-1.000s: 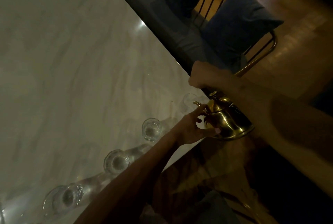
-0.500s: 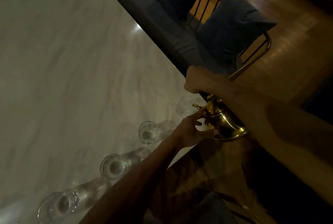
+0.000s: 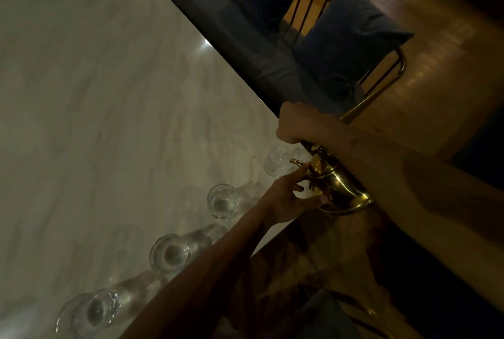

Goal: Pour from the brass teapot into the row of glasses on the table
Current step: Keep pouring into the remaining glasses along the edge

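The brass teapot hangs tilted over the table's near edge, its spout toward the farthest glass. My right hand is clenched on its dark handle from above. My left hand steadies the pot's front, forefinger by the spout and thumb on the belly. The row of clear glasses runs along the edge: a second glass, a third glass and a nearest glass. It is too dim to see whether liquid flows.
The pale marble table fills the left of the view. Beyond its far edge stand a dark blue bench, a blue cushion and a brass-framed chair. A wooden floor lies to the right.
Both hands and the teapot stay by the farthest glass; the pot has shifted only slightly. The view has drifted a little.
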{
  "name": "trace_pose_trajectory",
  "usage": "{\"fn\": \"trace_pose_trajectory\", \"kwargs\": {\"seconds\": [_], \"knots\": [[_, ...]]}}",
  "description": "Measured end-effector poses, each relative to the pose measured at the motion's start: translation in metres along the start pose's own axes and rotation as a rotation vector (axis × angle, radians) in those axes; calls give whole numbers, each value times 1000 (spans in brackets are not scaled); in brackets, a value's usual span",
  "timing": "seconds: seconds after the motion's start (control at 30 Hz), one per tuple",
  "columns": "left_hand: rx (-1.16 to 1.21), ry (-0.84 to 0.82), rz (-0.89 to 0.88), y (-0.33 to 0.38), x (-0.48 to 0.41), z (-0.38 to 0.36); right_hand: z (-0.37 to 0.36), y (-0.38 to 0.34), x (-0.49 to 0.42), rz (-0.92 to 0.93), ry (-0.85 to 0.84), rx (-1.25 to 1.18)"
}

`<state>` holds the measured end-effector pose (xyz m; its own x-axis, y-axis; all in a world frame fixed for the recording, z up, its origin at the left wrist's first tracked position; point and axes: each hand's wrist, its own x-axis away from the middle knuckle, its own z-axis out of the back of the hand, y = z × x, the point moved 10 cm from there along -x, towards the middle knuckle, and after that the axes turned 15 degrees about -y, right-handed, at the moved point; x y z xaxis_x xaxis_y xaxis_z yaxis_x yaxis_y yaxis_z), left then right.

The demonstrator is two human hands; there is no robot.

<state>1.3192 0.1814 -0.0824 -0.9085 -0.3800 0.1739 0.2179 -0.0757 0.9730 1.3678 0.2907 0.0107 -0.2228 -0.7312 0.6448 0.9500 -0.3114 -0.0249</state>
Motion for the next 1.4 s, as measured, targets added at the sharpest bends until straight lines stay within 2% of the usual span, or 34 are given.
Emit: {"fn": "trace_pose_trajectory", "kwargs": {"seconds": [1.0, 1.4], "knots": [[-26, 18, -80, 11, -2, 3, 0, -9, 1, 71, -24, 77], [-18, -5, -49, 6, -4, 2, -2, -12, 2, 82, 2, 78]]}}
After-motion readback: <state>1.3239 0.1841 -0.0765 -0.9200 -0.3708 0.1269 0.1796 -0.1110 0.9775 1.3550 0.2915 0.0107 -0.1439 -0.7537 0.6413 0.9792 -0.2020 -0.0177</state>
